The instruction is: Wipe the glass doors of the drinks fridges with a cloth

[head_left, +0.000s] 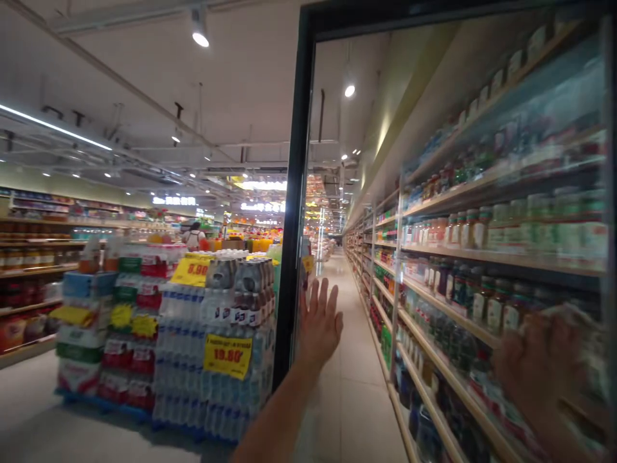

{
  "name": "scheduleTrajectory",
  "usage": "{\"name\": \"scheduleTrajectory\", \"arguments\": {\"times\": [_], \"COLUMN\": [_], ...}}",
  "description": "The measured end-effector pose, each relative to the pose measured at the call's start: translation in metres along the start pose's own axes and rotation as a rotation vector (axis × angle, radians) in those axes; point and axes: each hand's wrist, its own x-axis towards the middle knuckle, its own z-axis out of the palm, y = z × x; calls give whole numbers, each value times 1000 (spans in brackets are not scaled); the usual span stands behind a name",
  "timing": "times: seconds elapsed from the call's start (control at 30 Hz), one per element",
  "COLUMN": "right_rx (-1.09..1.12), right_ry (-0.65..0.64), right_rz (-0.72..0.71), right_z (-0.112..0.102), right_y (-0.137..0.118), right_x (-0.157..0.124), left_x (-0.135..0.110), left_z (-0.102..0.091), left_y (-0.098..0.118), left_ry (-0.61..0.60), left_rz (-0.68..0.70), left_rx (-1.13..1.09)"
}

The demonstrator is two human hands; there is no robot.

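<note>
The left hand [319,325] is nearest, its forearm rising from the bottom edge; its grip is wide, fingers spread upward, the palm toward the glass just beside the dark upright of the frame. That glass door [297,167], black-rimmed along the top and left, takes up the right half. Through it show long wooden shelves [482,258] running into the distance, loaded with rows of bottles [471,230]. Left of the frame, wrapped drink packs [178,350] stand stacked on blue bases. At the lower right is the right hand [535,373], blurred, its grip closed on a whitish cloth [576,318] at the glass; the cloth's exact shape cannot be told. A yellow sign [227,355] on the packs reads 19.80.
</note>
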Motion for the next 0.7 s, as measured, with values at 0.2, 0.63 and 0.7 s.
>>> {"name": "scheduleTrajectory", "arguments": {"times": [0.2, 0.63, 0.7], "right_rx": [175, 71, 160], "right_ry": [-226, -131, -245], "right_rz": [-810, -462, -731], "right_z": [1, 1, 4], "right_y": [-105, -75, -91], "right_x": [-68, -42, -61], "left_x": [-2, -2, -2], "left_z": [2, 5, 7], "left_y": [-4, -10, -11], "left_ry": [10, 21, 37], "left_rz": [16, 53, 67], "left_rx": [-40, -17, -11]}}
